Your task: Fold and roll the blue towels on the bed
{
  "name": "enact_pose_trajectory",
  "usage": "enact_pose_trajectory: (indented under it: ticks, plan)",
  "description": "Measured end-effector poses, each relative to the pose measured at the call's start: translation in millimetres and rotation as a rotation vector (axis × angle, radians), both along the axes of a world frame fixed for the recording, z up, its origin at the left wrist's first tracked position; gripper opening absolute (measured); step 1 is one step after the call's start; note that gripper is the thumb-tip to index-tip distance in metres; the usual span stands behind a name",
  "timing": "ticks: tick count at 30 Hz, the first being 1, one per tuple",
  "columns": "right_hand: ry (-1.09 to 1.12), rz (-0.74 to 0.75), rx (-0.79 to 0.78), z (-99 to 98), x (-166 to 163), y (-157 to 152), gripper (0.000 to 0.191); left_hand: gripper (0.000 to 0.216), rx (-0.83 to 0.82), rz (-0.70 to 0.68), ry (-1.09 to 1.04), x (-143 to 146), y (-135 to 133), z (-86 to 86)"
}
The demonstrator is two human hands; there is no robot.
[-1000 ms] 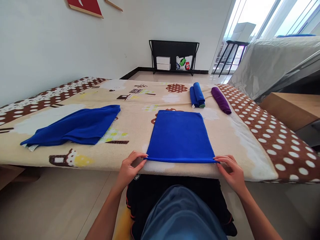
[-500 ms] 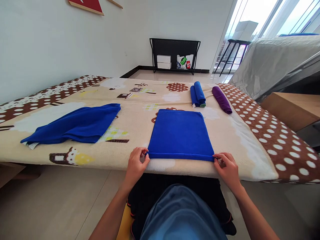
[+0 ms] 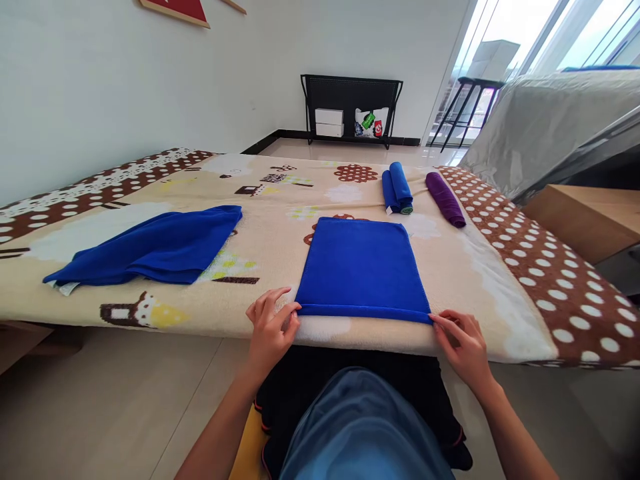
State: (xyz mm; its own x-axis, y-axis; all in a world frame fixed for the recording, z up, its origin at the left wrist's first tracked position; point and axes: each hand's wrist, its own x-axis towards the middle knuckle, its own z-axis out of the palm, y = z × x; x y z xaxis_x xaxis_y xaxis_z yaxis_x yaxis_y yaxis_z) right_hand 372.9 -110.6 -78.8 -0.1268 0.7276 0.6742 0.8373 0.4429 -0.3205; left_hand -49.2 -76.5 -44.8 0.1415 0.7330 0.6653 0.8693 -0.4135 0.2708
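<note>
A blue towel [image 3: 363, 263] lies flat in front of me as a rough square. Its near edge is turned over into a narrow folded strip. At the strip's left end, the thumb and index finger of my left hand [image 3: 270, 330] are closed at the corner, while another finger stretches forward. My right hand [image 3: 465, 347] pinches the strip's right end between thumb and fingertips. Off to the left, a second blue towel [image 3: 155, 247] lies loosely crumpled with a white tag showing. Blue rolled towels [image 3: 397, 189] and a purple rolled towel [image 3: 445, 200] rest beyond, at the right.
Everything lies on a bed with a cream patterned blanket [image 3: 270, 233] and brown polka-dot borders. Its near edge is just in front of my lap. A wooden box-like piece [image 3: 590, 217] stands at the right, near a plastic-covered item [image 3: 555, 127]. A black rack [image 3: 353, 93] stands by the far wall.
My left hand has shifted slightly left, with its fingers more spread. My right hand has moved a little to the right at the strip's end. The towels look unchanged.
</note>
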Motion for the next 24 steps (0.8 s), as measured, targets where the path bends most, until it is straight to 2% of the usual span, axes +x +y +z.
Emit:
enact_pose_trajectory:
  ticks: [4,12,14,19,21,24]
  plan:
    - [-0.028,0.027,-0.031,3.0,3,-5,0.032,0.007,0.032,0.044,0.054,7,-6,8.3]
    - [-0.005,0.018,-0.058,5.8,2,-6,0.03,0.007,0.068,0.178,0.16,28,-21,13.8]
    - [0.01,0.016,-0.065,5.4,1,-5,0.029,0.016,0.091,0.101,0.208,39,-30,12.5]
    - [0.025,0.013,-0.074,1.3,2,-6,0.03,0.047,0.039,-0.431,0.385,77,-42,7.4]
    - [0.023,0.012,-0.083,-0.3,3,-6,0.03,0.053,0.009,-0.48,0.426,89,-39,5.4]
    - [0.032,-0.001,-0.101,0.7,2,-7,0.028,0.056,-0.036,-0.416,0.436,99,-30,1.8]
